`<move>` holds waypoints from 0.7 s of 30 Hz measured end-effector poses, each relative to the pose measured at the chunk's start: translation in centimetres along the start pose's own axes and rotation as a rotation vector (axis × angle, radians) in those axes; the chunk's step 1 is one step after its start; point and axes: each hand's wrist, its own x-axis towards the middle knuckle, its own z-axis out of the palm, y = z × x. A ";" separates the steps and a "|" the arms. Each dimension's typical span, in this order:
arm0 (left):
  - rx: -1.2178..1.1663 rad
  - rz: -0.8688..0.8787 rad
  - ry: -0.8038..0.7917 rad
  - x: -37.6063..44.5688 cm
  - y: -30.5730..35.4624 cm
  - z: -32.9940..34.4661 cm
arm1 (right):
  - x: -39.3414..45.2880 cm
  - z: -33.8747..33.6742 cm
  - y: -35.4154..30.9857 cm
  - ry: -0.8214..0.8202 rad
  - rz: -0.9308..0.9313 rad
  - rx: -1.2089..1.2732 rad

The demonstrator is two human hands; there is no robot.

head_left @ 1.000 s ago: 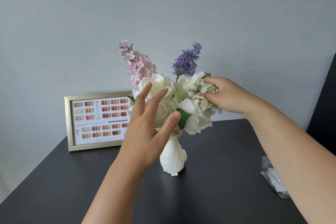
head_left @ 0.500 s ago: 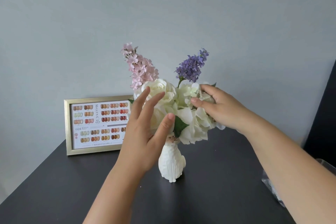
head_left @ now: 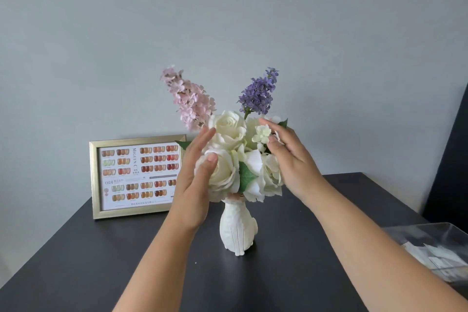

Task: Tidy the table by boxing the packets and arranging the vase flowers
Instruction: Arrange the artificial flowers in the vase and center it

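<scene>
Since a second ago the right hand [head_left: 291, 159] is uncurling off the blooms, and both hands are now flanking the white roses [head_left: 229, 132] with flat, straight fingers, left hand [head_left: 197, 180] touching petals, so flower arranging looks nearly finished. Soft fabric-like blooms are sitting in a ribbed white vase [head_left: 238, 228] mid-table [head_left: 101, 261]; packets [head_left: 440, 258] are lying inside a clear box [head_left: 430, 233] at right.

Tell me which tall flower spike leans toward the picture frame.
The pink spike. It tilts left, toward the gold picture frame, while the purple spike leans right, away from it.
</scene>
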 end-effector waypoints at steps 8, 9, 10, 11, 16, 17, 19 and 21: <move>-0.019 -0.008 -0.004 -0.3 -0.7 0.1 | -1.0 0.7 0.2 -0.030 0.008 -0.022; -0.010 -0.004 -0.007 -0.4 -0.7 0.1 | -1.1 0.7 0.0 -0.038 0.005 -0.028; 0.007 0.006 -0.010 -0.5 -0.6 0.0 | -1.1 0.3 -0.2 -0.034 0.007 -0.022; 0.030 0.018 -0.013 -0.7 -0.6 -0.3 | -1.1 -0.3 -0.4 -0.020 0.007 -0.010; 0.086 0.062 0.112 -0.4 -0.5 -3.0 | 0.5 -3.6 -0.9 0.192 0.056 0.019; 0.080 0.036 0.180 0.1 -0.5 -3.6 | 1.5 -4.1 -0.9 0.236 0.094 0.032; 0.064 -0.088 0.298 1.7 -0.8 -4.6 | 4.2 -5.1 -0.8 0.259 0.209 0.029; 0.090 -0.250 0.264 3.5 -0.7 -5.2 | 7.0 -5.7 -0.5 0.161 0.411 0.041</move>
